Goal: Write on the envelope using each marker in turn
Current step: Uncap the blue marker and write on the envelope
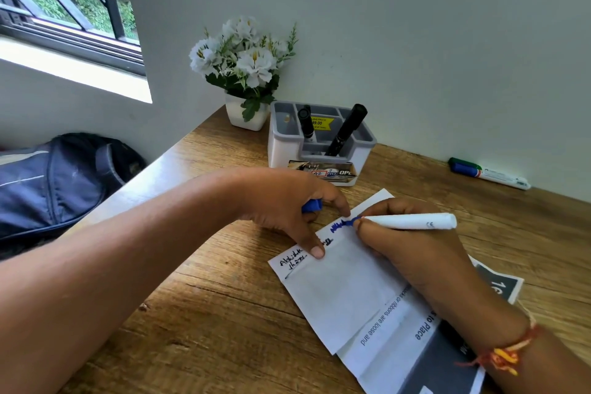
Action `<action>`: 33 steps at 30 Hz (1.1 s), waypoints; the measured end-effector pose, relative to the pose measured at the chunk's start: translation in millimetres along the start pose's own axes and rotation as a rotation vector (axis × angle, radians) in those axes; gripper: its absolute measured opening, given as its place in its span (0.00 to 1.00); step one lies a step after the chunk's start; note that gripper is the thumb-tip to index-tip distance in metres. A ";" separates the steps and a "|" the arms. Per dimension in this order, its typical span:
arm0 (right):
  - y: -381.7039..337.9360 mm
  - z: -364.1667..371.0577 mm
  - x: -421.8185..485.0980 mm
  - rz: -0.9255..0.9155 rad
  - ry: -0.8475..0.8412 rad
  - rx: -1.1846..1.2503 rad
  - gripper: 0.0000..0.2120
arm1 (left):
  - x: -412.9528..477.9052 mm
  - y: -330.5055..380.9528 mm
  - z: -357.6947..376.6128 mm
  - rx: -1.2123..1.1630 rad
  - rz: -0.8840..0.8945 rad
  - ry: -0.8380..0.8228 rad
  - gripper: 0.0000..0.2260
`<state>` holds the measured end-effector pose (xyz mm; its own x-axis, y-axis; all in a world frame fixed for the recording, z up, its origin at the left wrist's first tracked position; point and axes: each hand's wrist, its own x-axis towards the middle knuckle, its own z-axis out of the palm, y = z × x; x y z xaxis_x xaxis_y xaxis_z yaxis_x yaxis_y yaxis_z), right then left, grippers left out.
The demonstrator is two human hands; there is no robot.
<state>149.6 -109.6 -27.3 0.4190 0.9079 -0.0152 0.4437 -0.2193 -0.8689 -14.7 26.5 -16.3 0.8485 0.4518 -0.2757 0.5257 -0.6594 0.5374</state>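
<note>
The white paper envelope [339,291] lay on the wooden counter [224,313], bearing black script [292,261] and blue strokes [340,226]. On it, the right hand [412,253] gripped a white-barrelled blue marker [412,221]; the left hand [281,201] clutched a blue cap [311,205], forefinger [315,249] pinning the envelope. Beyond the envelope, a green-capped white marker [499,175] apparently awaited use.

The white envelope [339,291] carries black handwriting and a blue scribble, the same blue as the tip of the white marker [412,221] and the cap [311,205]. The table [224,313] is brown wood grain. The organiser [284,144] is white and grey with a yellow sticker and black markers [347,129], and the flowers [246,54] are white with green leaves.
</note>
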 end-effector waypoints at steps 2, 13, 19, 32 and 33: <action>1.6 0.4 1.8 0.019 0.008 -0.010 0.05 | 0.1 0.0 0.0 -0.003 0.004 0.002 0.31; 2.1 -0.5 -3.6 -0.029 -0.096 -0.076 0.03 | 0.3 0.2 -0.5 -0.006 0.009 -0.001 0.31; 2.8 1.3 -2.3 -0.061 -0.116 -0.105 0.04 | -0.2 0.1 0.0 0.007 0.011 0.007 0.32; 6.3 0.3 -0.5 -0.055 -0.087 -0.102 0.02 | -0.4 0.8 -0.6 0.016 0.013 0.008 0.31; 6.2 0.7 -0.2 -0.055 -0.087 -0.105 0.02 | -0.4 1.0 -0.7 0.012 0.015 0.007 0.31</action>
<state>151.8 -110.9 -33.0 0.3235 0.9461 -0.0153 0.5465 -0.2000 -0.8132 -14.6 26.1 -15.1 0.8557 0.4459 -0.2625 0.5139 -0.6731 0.5318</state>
